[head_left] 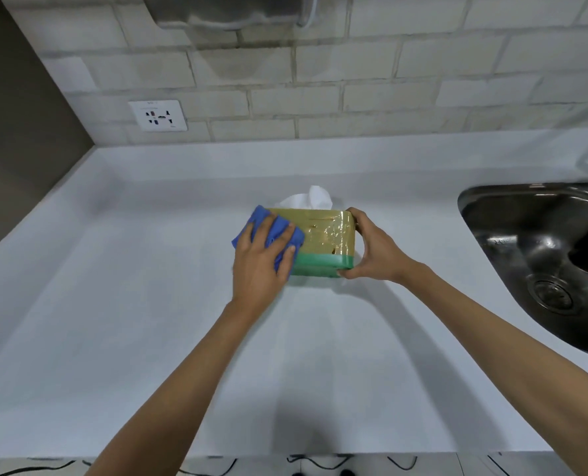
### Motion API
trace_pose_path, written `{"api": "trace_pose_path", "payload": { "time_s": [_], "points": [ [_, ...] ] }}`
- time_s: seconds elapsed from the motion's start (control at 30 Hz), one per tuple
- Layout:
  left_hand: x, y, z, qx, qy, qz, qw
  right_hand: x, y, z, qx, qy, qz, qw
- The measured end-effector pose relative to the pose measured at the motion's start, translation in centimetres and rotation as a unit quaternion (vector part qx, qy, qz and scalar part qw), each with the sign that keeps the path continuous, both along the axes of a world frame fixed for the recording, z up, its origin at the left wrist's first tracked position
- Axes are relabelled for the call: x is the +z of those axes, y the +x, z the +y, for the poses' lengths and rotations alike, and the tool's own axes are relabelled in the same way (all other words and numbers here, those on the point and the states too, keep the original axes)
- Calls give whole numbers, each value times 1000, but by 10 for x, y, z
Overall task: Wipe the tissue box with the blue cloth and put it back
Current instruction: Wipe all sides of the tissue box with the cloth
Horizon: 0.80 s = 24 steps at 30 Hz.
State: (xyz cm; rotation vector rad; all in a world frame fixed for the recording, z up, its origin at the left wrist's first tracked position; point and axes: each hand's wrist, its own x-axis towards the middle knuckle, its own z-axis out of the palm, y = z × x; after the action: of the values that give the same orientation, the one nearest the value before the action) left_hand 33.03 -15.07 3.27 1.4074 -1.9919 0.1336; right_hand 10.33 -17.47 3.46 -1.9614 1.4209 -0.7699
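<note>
Two hands share the work on the gold, plastic-wrapped tissue box with the green band along its near edge, which is tipped so its broad face looks up toward the camera, a white tissue poking out of the far side. Whether its lower edge rests on the pale countertop or is lifted clear I cannot tell. The left hand lies flat, fingers spread, pressing the crumpled blue cloth against the box's left portion. The right hand clamps the opposite end, thumb at the near corner and fingers over the far one.

To wipe well, I judge the right hand should brace firmly while the left sweeps the cloth toward it in overlapping strokes (light pressure, since the wrap looks wrinkled). The steel sink lies beyond the right hand.
</note>
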Motion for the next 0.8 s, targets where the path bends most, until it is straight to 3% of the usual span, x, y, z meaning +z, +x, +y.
{"api": "trace_pose_path", "payload": {
  "time_s": [0.1,0.33,0.53,0.7,0.8],
  "points": [
    [21,-24,-24,38,37,42,998,2,1,-1,1,-6,-1,1000],
    [-10,-2,13,-49,-22,-42,998,1,0,-2,0,-5,1,1000],
    [21,-38,-19,18,27,11,999,1,2,-3,-1,-4,-4,1000],
    [-7,-17,14,-46,-20,-67,996,1,0,-4,-2,0,-9,1000],
    [0,-8,0,8,18,-48,999,0,0,-3,-3,3,-9,1000]
  ]
}}
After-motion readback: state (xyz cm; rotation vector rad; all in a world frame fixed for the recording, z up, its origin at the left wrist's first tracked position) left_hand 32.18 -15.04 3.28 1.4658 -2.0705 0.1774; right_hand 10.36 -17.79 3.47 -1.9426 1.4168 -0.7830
